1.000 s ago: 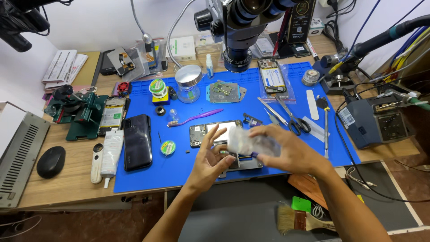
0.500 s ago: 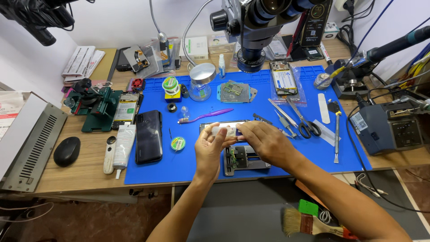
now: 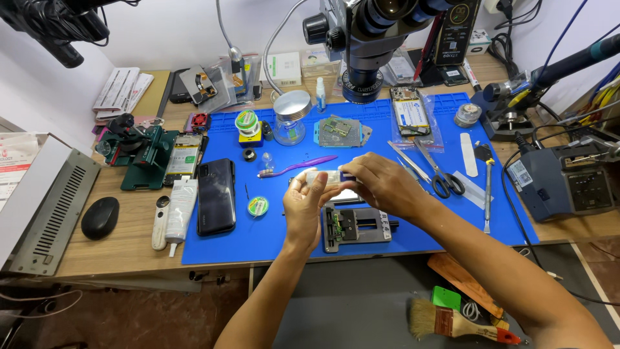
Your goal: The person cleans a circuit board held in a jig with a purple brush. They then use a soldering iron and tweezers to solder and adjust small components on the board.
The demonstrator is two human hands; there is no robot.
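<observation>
Two hands: meet over the middle of the blue mat [image 3: 271,239], both on one small pale oblong piece [image 3: 323,177].
Left hand [image 3: 305,208]: grip closed on the piece's left end, thumb on top, fingers under it.
Right hand [image 3: 382,184]: fingertips pinch the piece's right end, where a dark bit shows; what the piece is cannot be told.
Piece: held level in the air, above the near middle of the mat and just over the metal board holder [image 3: 356,227].
Board holder: flat on the mat near the bench's front edge, under the hands.
Left of the hands: small solder reel [image 3: 258,206], then a dark phone [image 3: 216,196] lying flat, then a white tube [image 3: 180,208] at the mat's left edge.
Behind the hands: purple toothbrush [image 3: 298,165], glass jar [image 3: 290,117], microscope [image 3: 368,39] overhead.
Right of the hands: scissors [image 3: 439,173] and tweezers [image 3: 408,161] on the mat.
Near edge: paintbrush [image 3: 452,322] lies below the bench's front.
</observation>
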